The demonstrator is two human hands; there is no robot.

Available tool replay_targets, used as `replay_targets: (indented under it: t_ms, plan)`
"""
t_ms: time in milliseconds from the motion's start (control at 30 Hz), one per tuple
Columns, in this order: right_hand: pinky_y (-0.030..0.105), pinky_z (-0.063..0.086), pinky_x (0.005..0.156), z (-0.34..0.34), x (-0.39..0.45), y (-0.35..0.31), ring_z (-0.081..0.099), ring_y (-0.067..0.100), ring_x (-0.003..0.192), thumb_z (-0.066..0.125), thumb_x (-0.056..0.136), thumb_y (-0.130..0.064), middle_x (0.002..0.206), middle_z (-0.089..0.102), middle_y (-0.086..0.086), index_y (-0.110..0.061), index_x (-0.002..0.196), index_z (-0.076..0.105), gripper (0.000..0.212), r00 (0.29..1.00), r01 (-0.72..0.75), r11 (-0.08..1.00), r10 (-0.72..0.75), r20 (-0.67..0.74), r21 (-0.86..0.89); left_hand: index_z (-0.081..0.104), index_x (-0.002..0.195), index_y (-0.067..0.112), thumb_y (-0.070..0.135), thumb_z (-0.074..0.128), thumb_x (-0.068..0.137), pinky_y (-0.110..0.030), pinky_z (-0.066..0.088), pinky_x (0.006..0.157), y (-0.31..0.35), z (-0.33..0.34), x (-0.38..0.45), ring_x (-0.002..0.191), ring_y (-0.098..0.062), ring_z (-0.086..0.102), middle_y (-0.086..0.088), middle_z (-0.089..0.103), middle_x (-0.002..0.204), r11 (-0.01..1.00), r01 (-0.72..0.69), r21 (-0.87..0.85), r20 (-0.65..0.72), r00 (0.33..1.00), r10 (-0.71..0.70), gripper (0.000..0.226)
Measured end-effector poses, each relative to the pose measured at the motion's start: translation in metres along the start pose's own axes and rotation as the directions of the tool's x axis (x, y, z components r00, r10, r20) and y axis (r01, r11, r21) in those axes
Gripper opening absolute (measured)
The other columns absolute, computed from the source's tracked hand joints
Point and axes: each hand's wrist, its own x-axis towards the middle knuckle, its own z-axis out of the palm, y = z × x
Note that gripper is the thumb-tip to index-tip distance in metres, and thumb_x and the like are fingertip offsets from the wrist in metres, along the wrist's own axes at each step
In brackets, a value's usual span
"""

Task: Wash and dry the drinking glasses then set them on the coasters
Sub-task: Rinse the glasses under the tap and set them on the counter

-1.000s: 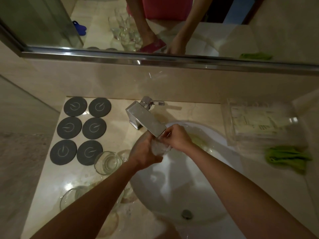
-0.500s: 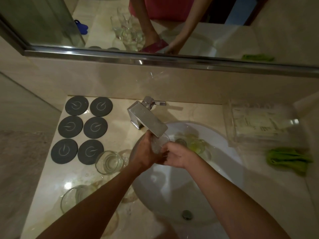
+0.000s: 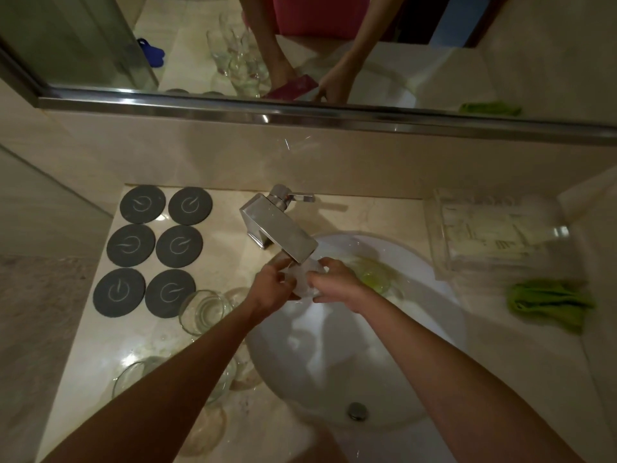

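Both my hands hold a clear drinking glass (image 3: 302, 279) under the spout of the chrome faucet (image 3: 283, 233), over the white sink basin (image 3: 417, 345). My left hand (image 3: 272, 289) grips its left side; my right hand (image 3: 334, 280) grips its right side. Several dark round coasters (image 3: 155, 250) lie bare in two columns at the counter's back left. More clear glasses (image 3: 203, 310) stand left of the basin, partly hidden under my left forearm. A yellow-green sponge (image 3: 375, 275) lies in the basin behind my right hand.
A green cloth (image 3: 551, 304) lies on the counter at the right, in front of a clear plastic box (image 3: 494, 233). A mirror (image 3: 300, 45) runs along the wall behind the faucet. The drain (image 3: 357, 411) sits at the basin's near side.
My right hand slid down from the glass's rim to its side, then shifted back up a little. The glass stays under the spout. My left hand keeps its grip.
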Motion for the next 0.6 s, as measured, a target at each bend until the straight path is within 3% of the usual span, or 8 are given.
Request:
replay_targets:
  t_ms: [133, 233, 333, 433, 533, 600]
  plan:
    - [0.031, 0.062, 0.080, -0.008, 0.005, 0.010, 0.065, 0.015, 0.109, 0.072, 0.084, -0.038, 0.129, 0.062, 0.000, -0.024, 0.136, 0.053, 0.057, 0.994, 0.048, 0.999, -0.048, 0.094, 0.004, 0.060, 0.128, 0.001, -0.015, 0.049, 0.092, -0.041, 0.063, 0.070, 0.006, 0.002, 0.006, 0.078, -0.023, 0.074, -0.023, 0.069, 0.112, 0.996, 0.068, -0.055, -0.057, 0.996, -0.071, 0.041]
    - [0.025, 0.059, 0.081, -0.012, 0.004, 0.021, 0.065, 0.011, 0.112, 0.086, 0.078, -0.037, 0.128, 0.063, -0.003, -0.028, 0.141, 0.045, 0.076, 0.973, 0.141, 0.990, -0.144, 0.179, 0.031, 0.062, 0.122, -0.004, -0.016, 0.047, 0.090, -0.042, 0.063, 0.070, 0.011, -0.001, 0.009, 0.076, -0.027, 0.074, -0.025, 0.070, 0.105, 0.994, 0.091, -0.065, -0.061, 0.994, -0.095, 0.037]
    - [0.026, 0.054, 0.083, -0.005, 0.008, 0.031, 0.060, 0.015, 0.113, 0.096, 0.063, -0.024, 0.129, 0.055, -0.001, -0.027, 0.135, 0.042, 0.089, 0.950, 0.311, 0.932, -0.306, 0.058, -0.186, 0.062, 0.115, -0.006, -0.021, 0.045, 0.085, -0.039, 0.063, 0.067, 0.017, -0.002, 0.006, 0.079, -0.028, 0.074, -0.023, 0.070, 0.104, 0.990, 0.099, -0.101, 0.007, 0.995, -0.099, 0.038]
    - [0.035, 0.057, 0.085, 0.004, 0.012, 0.032, 0.061, 0.020, 0.109, 0.097, 0.055, -0.023, 0.123, 0.057, -0.001, -0.029, 0.125, 0.043, 0.089, 0.931, 0.352, 0.911, -0.365, -0.022, -0.216, 0.060, 0.116, -0.006, -0.023, 0.049, 0.083, -0.040, 0.063, 0.066, 0.019, -0.005, 0.006, 0.077, -0.029, 0.073, -0.020, 0.069, 0.097, 0.990, 0.106, -0.094, 0.032, 0.994, -0.103, 0.039]
    - [0.032, 0.054, 0.084, -0.001, 0.010, 0.028, 0.061, 0.017, 0.104, 0.095, 0.058, -0.028, 0.118, 0.063, -0.002, -0.025, 0.131, 0.046, 0.088, 0.898, 0.412, 0.820, -0.440, 0.024, -0.397, 0.063, 0.106, -0.001, -0.023, 0.053, 0.075, -0.046, 0.062, 0.074, 0.021, -0.011, 0.010, 0.079, -0.032, 0.071, -0.022, 0.070, 0.097, 0.994, 0.060, 0.090, 0.015, 0.998, -0.061, 0.039]
    - [0.028, 0.053, 0.079, -0.004, 0.005, 0.026, 0.064, 0.016, 0.098, 0.092, 0.061, -0.029, 0.110, 0.066, -0.004, -0.026, 0.127, 0.047, 0.080, 0.891, 0.426, 0.776, -0.448, 0.070, -0.465, 0.066, 0.096, 0.002, -0.018, 0.052, 0.076, -0.034, 0.061, 0.062, 0.025, -0.013, 0.010, 0.073, -0.031, 0.069, -0.017, 0.070, 0.089, 0.955, -0.027, 0.294, -0.021, 0.999, 0.035, 0.032]
